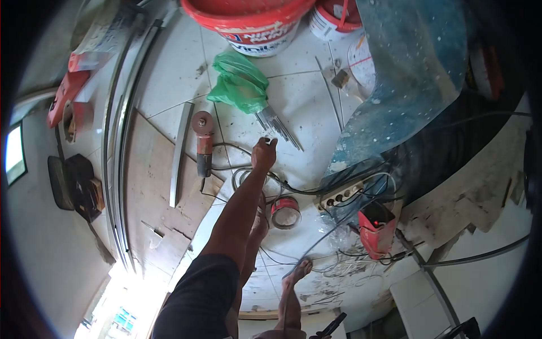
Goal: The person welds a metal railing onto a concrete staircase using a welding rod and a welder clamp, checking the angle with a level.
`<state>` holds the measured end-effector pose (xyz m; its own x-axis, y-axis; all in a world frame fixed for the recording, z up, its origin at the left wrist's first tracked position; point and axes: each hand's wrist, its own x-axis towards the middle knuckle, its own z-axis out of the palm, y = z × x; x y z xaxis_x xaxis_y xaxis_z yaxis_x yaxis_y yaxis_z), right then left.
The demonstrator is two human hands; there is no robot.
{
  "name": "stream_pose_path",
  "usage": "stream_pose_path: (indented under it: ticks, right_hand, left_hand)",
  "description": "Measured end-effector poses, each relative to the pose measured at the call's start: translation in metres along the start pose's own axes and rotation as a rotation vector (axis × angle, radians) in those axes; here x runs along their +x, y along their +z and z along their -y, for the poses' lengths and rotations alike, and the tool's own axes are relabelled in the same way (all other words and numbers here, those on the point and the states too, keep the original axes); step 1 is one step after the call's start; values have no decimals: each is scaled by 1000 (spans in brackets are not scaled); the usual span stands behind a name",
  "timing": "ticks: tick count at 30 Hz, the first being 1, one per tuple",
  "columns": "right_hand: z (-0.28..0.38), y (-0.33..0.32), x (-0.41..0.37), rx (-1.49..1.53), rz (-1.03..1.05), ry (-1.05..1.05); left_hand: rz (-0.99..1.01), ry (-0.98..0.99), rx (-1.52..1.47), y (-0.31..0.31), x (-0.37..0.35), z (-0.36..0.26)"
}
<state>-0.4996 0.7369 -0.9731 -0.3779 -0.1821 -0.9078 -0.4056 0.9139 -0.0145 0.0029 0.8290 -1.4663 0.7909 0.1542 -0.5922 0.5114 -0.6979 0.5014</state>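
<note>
Several thin rods on the floor poke from the green bag, probably bared for easy picking; the left hand is beside them, fingers drawn narrow (around one or not, I cannot tell). The right hand's state cannot be made out.

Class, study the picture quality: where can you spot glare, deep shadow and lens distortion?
Head view, glare: the opening at lower left is largely washed out to white. Head view, shadow: below the blue sheet, much detail sinks into near black. Head view, distortion: dark, curved borders surround the picture, and the long metal strips look bowed, probably partly from the lens.
</note>
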Motion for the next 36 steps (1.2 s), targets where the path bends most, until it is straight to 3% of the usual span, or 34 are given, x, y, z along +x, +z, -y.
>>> stream_pose_path:
  ticks: [5,9,12,15,17,18,20,21,22,23,24,25,26,27,29,30,32,34,36]
  right_hand:
    - [-44,24,11,121,65,68]
    - [-64,36,18,221,149,81]
    - [-72,34,22,307,109,214]
    - [-63,57,29,121,234,31]
    - [-65,75,34,23,213,-252]
    - [-74,74,39,47,195,-231]
    - [-103,69,66,24,183,-225]
    - [-117,69,78,35,160,-238]
    - [-127,69,86,52,138,-268]
    - [-133,73,83,70,117,-306]
    - [-134,78,72,144,78,-327]
    - [-124,86,58,163,121,-270]
    - [-112,93,39,174,171,-211]
    - [-93,105,15,244,181,-290]
    - [-82,104,-15,236,205,-323]
    - [-77,101,-27,170,235,-345]
    - [-71,90,-46,237,270,-355]
    - [-83,75,-54,-93,236,-444]
    - [-78,50,-95,172,317,-582]
  left_hand:
    - [86,-45,-27,14,39,-7]
    - [92,-2,135,14,46,5]
    - [13,-106,188,4,37,-8]
    - [97,-58,217,7,51,-8]
    - [90,-1,225,11,66,-5]
    - [97,32,236,16,64,5]
    - [75,204,349,18,64,22]
    - [65,437,552,23,65,47]
    - [66,949,890,30,77,96]
    - [102,559,645,14,21,59]
    - [168,1091,995,11,26,99]
    - [132,1124,760,-6,-9,91]
    - [41,1127,734,-18,-35,96]
    - [224,802,738,-32,-50,103]
    - [252,1001,1080,-66,-67,126]
    - [262,1010,1001,-89,-91,116]
    - [402,1052,1141,-130,-135,100]
    - [494,1136,1237,-170,-172,88]
    - [385,1194,1246,-219,-226,66]
